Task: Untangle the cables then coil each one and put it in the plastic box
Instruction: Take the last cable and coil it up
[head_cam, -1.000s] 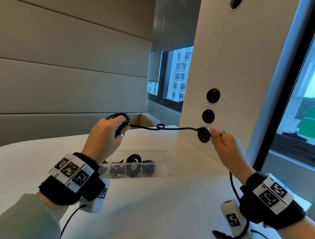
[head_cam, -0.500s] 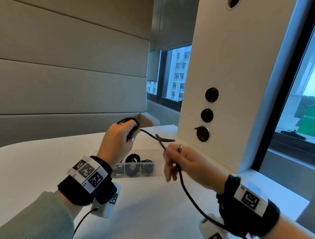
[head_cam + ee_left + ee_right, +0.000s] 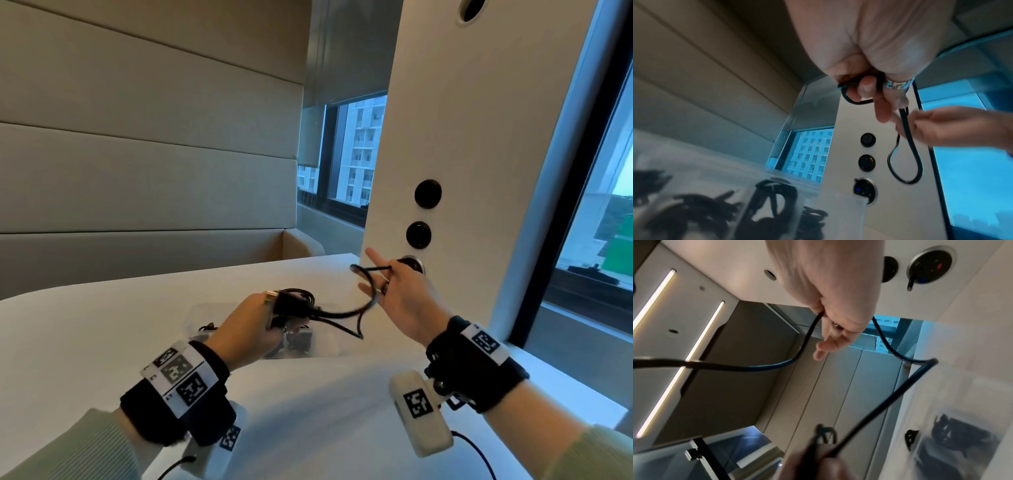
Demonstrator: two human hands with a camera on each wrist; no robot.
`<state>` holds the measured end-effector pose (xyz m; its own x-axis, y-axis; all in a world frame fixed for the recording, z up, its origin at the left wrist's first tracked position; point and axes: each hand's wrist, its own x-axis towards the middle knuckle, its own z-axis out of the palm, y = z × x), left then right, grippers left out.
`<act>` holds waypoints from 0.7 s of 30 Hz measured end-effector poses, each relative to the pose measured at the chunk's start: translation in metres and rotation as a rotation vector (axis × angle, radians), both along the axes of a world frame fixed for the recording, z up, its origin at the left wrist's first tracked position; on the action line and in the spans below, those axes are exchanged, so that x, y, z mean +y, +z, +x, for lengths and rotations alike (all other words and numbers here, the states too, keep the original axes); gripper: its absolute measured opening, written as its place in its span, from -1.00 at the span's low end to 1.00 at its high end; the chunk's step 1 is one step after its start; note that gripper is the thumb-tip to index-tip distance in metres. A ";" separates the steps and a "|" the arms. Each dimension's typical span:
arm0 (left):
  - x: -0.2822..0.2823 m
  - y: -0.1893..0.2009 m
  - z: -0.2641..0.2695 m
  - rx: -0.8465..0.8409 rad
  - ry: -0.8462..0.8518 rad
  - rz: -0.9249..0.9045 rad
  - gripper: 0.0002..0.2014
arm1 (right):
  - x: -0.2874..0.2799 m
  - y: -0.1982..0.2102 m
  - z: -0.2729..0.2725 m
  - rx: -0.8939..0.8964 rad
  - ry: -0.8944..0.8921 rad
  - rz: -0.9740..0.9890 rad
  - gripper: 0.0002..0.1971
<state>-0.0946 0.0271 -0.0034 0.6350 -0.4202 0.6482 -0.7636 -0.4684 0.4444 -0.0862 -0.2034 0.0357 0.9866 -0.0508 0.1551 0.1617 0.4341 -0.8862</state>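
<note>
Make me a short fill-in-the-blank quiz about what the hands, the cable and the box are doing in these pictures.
1. The coiled part of the black cable is held by the ____ hand.
2. The right hand holds a loop of cable in front of the white ____.
3. The plastic box on the table already holds several coiled ____.
4. The cable's colour is ____.

Missing words: left; pillar; cables; black

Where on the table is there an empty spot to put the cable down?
Bare white table lies left of the plastic box, and more between the wrists near you. The box already holds coiled cables. The left hand hovers over it.
</note>
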 end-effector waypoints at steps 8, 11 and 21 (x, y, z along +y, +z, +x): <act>-0.004 0.014 -0.009 0.301 -0.186 -0.360 -0.94 | 0.005 -0.023 -0.010 0.093 0.069 -1.000 -0.68; 0.001 0.026 -0.006 0.301 -0.136 -0.554 -0.89 | 0.003 -0.022 -0.024 -0.046 0.109 -1.233 -0.43; -0.004 0.039 -0.004 0.269 0.007 -0.523 -0.82 | 0.019 0.009 -0.053 -0.356 0.260 -1.026 -0.74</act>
